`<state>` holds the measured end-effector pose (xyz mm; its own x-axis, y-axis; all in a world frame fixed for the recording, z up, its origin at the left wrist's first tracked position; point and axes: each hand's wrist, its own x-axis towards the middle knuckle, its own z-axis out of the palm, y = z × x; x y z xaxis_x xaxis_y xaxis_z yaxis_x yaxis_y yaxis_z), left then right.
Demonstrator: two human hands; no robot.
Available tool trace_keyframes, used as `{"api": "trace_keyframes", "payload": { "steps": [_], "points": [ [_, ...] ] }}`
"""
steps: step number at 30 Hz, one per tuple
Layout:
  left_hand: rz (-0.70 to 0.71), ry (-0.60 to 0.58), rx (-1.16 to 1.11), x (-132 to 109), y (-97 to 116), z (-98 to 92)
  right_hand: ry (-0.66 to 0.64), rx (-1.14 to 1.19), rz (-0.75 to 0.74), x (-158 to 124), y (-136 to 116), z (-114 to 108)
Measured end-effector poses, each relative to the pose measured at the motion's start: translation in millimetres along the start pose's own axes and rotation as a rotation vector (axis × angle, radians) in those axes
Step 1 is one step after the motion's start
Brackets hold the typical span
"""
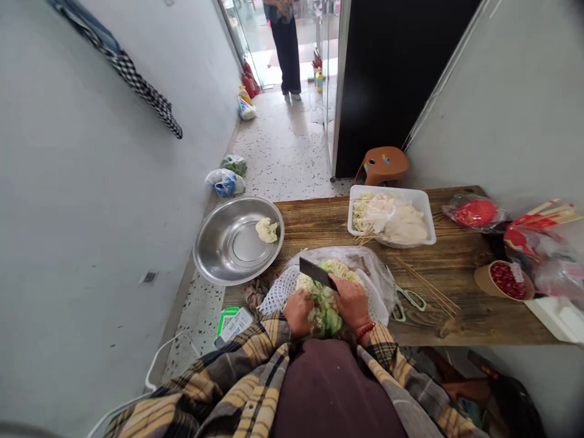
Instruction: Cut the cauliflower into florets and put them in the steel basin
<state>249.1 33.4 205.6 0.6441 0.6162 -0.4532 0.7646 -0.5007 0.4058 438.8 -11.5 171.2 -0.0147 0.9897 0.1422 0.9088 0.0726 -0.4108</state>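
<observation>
A cauliflower [325, 304] with green leaves lies in front of me on a clear plastic bag and white foam netting [279, 291]. My right hand [351, 299] is closed around the handle of a knife [316, 272], whose dark, broad blade points left over the cauliflower. On the left side of the head, my left hand [298, 311] grips the cauliflower with curled fingers. To the left stands a steel basin [219, 243] with one cut floret [267, 230] inside. Scissors [410, 299] with pale green handles lie right of the bag.
A white plastic tub [424, 213] of florets and pale food stands at the table's back. Skewers [431, 289], a tub of red pieces [504, 281] and a red bagged item [475, 213] lie rightward. A person [285, 48] stands in the doorway; an orange stool [385, 164] is behind the table.
</observation>
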Motion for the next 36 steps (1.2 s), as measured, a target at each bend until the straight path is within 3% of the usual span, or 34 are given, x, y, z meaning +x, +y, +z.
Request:
{"api": "trace_keyframes", "payload": {
  "steps": [5,8,11,14,18,21,23,26,27,29,31,33,36],
  "points": [
    [-0.043,0.197,-0.259,-36.1,-19.3,-17.8,0.001,-0.008,0.010,-12.0,5.3,-0.2],
    [-0.145,0.448,-0.434,-48.3,-46.7,-42.9,-0.003,0.001,0.016,-15.6,3.7,2.4],
    [-0.281,0.753,-0.584,-39.9,-87.5,-63.8,0.015,0.026,0.030,-18.9,4.1,4.3],
    [-0.411,0.936,-0.532,-14.8,-131.4,-69.8,0.023,0.052,0.016,-24.5,7.0,5.7],
    [-0.623,0.904,-0.406,20.1,-177.8,-60.8,0.031,0.043,0.006,-31.2,8.4,7.4],
    [-0.660,0.856,-0.343,28.5,-192.3,-54.6,0.032,0.019,0.024,-31.5,6.8,7.4],
    [-0.574,0.891,-0.272,25.4,-186.9,-53.4,0.020,0.022,0.039,-29.4,5.7,6.9],
    [-0.306,0.904,-0.216,17.8,-153.8,-50.0,0.012,0.054,0.060,-24.7,4.0,6.2],
    [-0.194,0.854,-0.246,16.7,-138.1,-46.4,0.011,0.067,0.065,-23.3,3.1,6.1],
    [0.032,0.633,-0.325,19.1,-105.6,-34.2,0.013,0.088,0.077,-20.8,0.7,5.9],
    [0.143,0.451,-0.395,27.7,-79.3,-16.5,0.021,0.118,0.101,-19.3,-3.0,5.2],
    [0.195,0.337,-0.467,39.8,-64.2,2.2,0.042,0.168,0.138,-19.0,-7.6,2.8],
    [0.190,0.288,-0.549,55.5,-61.8,24.3,0.116,0.244,0.259,-22.0,-15.9,-6.3]
  ]
}}
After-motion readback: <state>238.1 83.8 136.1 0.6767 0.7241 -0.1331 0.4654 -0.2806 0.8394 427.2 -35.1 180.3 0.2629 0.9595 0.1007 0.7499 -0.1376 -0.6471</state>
